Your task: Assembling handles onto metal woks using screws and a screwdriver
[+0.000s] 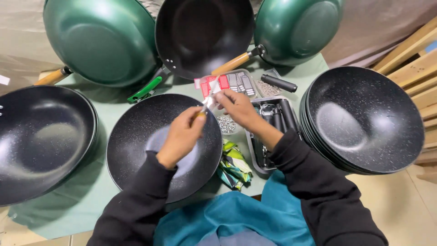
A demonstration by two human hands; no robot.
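Hands: left hand [182, 136] pinches a small yellow-tipped piece; right hand [239, 108] grips a small white packet [212, 89] meeting it, both over the centre speckled pan [136, 141].
Progress: judging by looks, centre pan has no handle; three pans at 12 o'clock are handled.
Left to do: stacks at 9 and 3 o'clock.
Packages: clear tub [234, 82] of red and grey sachets at 12; green patterned wrapper [234, 164] at 4.
Parts: tray [268, 132] of black handles at 3.
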